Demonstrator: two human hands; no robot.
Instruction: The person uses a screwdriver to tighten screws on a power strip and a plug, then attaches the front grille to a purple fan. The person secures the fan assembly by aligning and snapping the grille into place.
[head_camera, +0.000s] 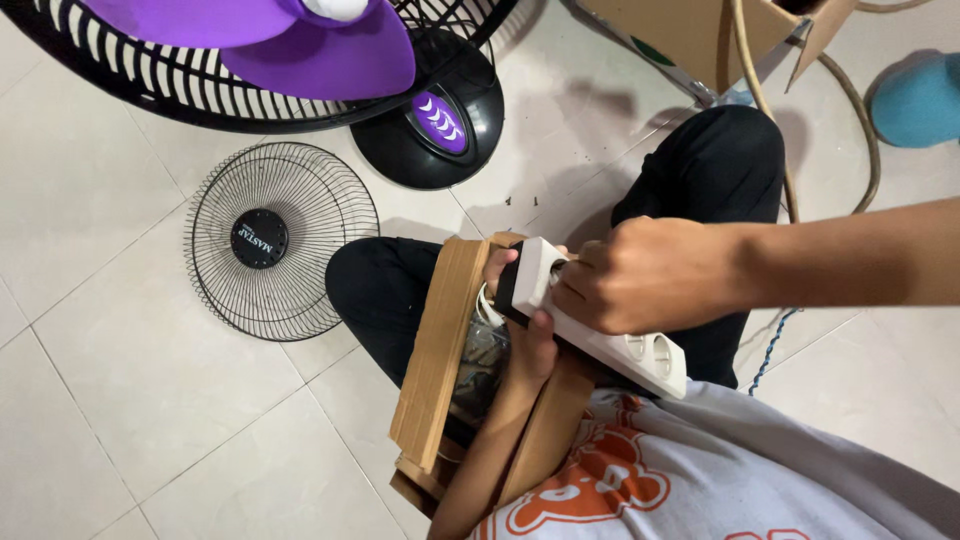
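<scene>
White plastic power strip (600, 335) with a black end is held over the lap, above an open brown cardboard box (440, 370) whose contents are dark and hard to make out. The left hand (525, 330) is wrapped around the strip's black end from below; the right hand (640, 275) is closed over its top, fingertips hidden. Farther off, a detached black wire fan grille (270, 240) is laid on the pale tiled floor (120, 380), and a purple-bladed fan (300, 50) is cut off above.

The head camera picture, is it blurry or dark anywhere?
Head view: bright, even light; soft shadows on the tiled floor. The right hand and white power strip look sharp; the fan grille too. Inside the cardboard box it is dim.
</scene>
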